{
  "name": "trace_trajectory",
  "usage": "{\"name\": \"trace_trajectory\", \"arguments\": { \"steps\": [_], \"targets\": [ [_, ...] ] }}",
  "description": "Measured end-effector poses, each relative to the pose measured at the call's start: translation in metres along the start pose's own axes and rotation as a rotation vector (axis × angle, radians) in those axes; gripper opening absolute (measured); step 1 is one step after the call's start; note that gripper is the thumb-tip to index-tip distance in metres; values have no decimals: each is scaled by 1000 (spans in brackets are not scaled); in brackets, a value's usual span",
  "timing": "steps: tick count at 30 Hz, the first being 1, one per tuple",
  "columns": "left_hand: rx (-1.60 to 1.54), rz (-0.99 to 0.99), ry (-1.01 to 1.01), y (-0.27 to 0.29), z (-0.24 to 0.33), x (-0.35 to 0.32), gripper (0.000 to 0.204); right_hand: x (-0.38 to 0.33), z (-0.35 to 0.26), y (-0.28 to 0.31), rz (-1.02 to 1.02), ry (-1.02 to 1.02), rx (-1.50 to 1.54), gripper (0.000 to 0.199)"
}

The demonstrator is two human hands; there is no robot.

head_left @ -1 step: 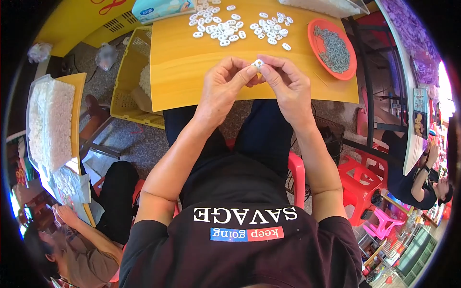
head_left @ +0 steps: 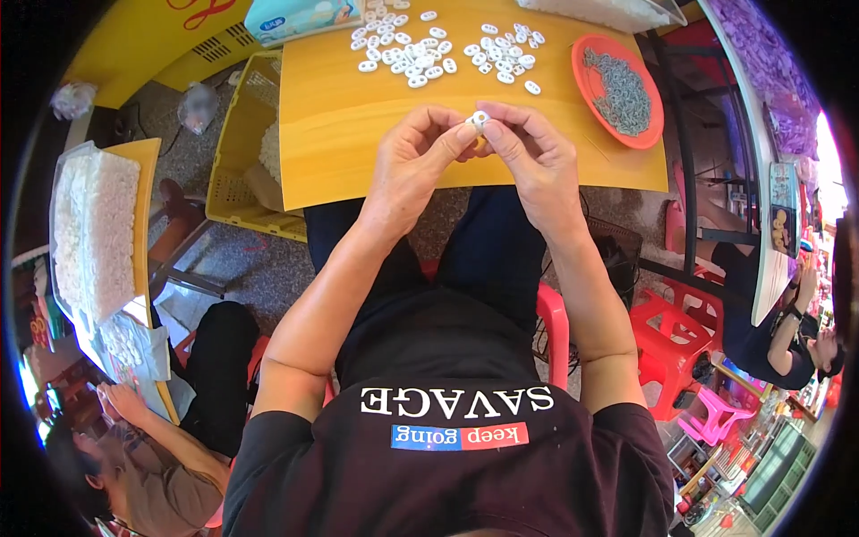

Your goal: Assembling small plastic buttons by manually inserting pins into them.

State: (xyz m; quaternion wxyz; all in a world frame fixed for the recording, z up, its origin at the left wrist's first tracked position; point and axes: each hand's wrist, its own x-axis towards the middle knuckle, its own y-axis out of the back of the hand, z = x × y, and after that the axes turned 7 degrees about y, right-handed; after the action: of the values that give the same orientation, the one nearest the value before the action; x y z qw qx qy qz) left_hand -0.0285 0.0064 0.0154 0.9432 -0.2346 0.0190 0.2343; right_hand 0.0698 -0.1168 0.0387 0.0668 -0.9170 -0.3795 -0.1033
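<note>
Above the near half of the yellow table [head_left: 358, 148], a small white oval plastic piece with round holes [head_left: 480, 117] is pinched between my two hands. My left hand [head_left: 407, 166] is closed, thumb and forefinger on its left side. From the right, my right hand [head_left: 540, 166] grips the same piece with thumb and forefinger; its other fingers are curled and partly hidden. Beyond my hands lie a larger pile of similar white two-hole pieces [head_left: 417, 61] and a smaller pile [head_left: 506, 55]. An orange-red plate [head_left: 584, 80] to the right holds many small grey metal parts.
A blue tissue pack [head_left: 300, 20] and a clear tub of white pieces [head_left: 608, 11] stand at the far edge. Left of the table is a yellow crate [head_left: 224, 183]. People sit at left [head_left: 134, 465] and right [head_left: 774, 349], near red stools [head_left: 667, 358].
</note>
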Motion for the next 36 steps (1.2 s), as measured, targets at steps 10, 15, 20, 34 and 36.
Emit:
{"name": "trace_trajectory", "arguments": {
  "steps": [10, 15, 20, 34, 36],
  "targets": [
    [-50, -161, -164, 3, -9, -7, 31, -2, -2, -16, -108, -236, 605, 61],
    [-216, -192, -208, 8, -6, -11, 28, -2, 2, -35, -108, -221, 755, 75],
    [-221, -180, -299, 18, 3, -11, 23, 2, -2, -52, -118, -177, 764, 72],
    [605, 682, -270, 206, 43, -22, 40, 73, 35, 73, 45, 316, -1050, 12],
    [793, 763, -188, 216, 37, -23, 56, 77, 38, 76, -42, 278, -1188, 13]
  ]
}}
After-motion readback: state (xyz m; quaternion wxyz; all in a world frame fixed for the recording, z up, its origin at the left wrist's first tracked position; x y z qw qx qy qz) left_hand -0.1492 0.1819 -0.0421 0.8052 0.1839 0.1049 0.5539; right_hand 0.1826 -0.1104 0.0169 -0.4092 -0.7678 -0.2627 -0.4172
